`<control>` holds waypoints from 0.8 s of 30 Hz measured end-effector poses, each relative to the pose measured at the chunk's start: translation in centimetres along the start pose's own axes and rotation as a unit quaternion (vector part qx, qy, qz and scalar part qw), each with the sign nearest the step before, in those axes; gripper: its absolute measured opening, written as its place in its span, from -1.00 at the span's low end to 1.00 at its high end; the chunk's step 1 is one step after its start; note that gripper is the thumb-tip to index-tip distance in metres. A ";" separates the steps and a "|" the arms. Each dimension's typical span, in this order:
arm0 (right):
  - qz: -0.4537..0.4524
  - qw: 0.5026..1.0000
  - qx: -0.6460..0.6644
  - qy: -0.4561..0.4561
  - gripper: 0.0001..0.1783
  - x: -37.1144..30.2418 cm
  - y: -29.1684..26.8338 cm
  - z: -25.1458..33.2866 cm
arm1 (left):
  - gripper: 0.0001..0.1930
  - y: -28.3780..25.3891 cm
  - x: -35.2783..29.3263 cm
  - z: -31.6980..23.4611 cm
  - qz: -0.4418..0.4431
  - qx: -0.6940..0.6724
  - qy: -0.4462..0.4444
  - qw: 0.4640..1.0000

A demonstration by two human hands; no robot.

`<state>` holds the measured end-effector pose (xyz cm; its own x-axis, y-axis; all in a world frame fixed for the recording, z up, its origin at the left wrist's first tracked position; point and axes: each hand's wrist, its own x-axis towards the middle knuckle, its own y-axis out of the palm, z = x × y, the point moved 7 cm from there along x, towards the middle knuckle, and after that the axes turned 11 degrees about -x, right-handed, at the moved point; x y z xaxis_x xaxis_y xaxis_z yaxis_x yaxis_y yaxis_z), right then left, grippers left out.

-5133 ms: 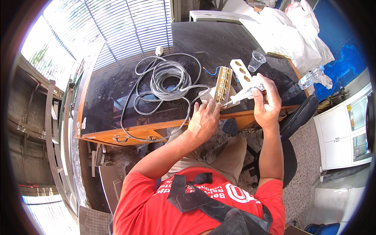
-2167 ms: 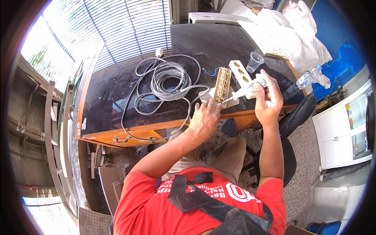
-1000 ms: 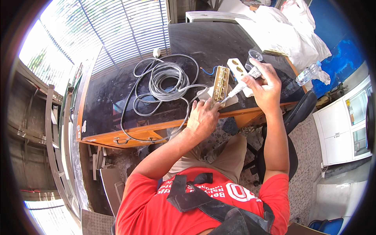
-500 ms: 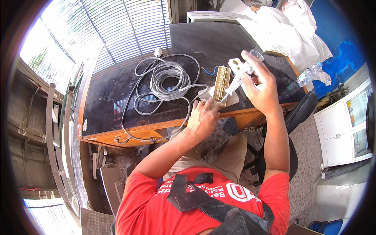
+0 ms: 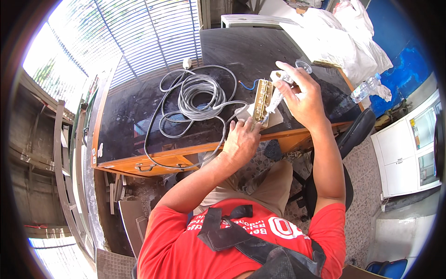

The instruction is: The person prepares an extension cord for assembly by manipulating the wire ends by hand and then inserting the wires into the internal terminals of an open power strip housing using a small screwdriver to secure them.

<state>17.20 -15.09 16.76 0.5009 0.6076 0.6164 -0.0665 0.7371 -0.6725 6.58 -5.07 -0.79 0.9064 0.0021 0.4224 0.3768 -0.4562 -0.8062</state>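
On the dark tabletop lies an opened power strip (image 5: pixel 264 95), its brass-coloured contacts facing up. My left hand (image 5: pixel 241 139) grips its near end, where the grey cable (image 5: pixel 199 98) comes in. A screwdriver (image 5: pixel 275 100) with a clear handle is in my right hand (image 5: pixel 304 100); fingers close around the handle, and the shaft slants down toward the strip's near end. The exact contact of the tip is too small to tell. A white plastic casing (image 5: pixel 278 75) lies behind the screwdriver, partly covered by my right hand. From the strip's far end sticks a blue wire (image 5: pixel 248 87).
The grey cable lies coiled left of the strip, with a white plug (image 5: pixel 186 63) at the back. Near my right hand stands a small clear cup (image 5: pixel 304 66). White sacks (image 5: pixel 346 39) and a plastic bottle (image 5: pixel 366 89) are at right, above a black chair (image 5: pixel 357 132).
My right hand has shifted slightly left, its fingers re-closing higher around the screwdriver handle. My left hand stays at the strip's near end.
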 end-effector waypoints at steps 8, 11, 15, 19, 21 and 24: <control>-0.079 0.993 -0.029 -0.084 -0.56 -1.0 -0.7 1.3 | -0.54 -0.2 0.0 -0.2 0.007 0.007 0.011 1.000; -0.065 0.995 -0.023 -0.071 -0.54 -1.0 -0.9 1.3 | -0.47 0.3 -0.1 0.1 0.038 0.007 -0.003 0.999; -0.053 0.997 -0.024 -0.050 -0.52 -1.3 -1.0 0.7 | -0.50 0.1 0.1 0.0 0.037 -0.003 -0.002 0.999; -0.085 0.987 -0.082 -0.111 -0.47 -1.1 -1.5 1.4 | -0.56 -0.3 0.2 -0.3 0.017 0.010 0.008 1.000; -0.070 0.990 -0.069 -0.099 -0.46 -1.1 -1.6 1.5 | -0.56 -0.2 0.1 -0.3 0.016 0.012 0.011 1.000; -0.027 0.999 -0.011 -0.035 -0.44 -1.4 -1.0 1.4 | -0.56 -0.3 0.1 -0.2 0.017 0.014 0.013 1.000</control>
<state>15.39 -16.23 17.12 0.4409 0.5878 0.6783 -0.0223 0.7627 -0.6464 6.51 -5.15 -0.44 0.9135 -0.0362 0.4053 0.3519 -0.4299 -0.8315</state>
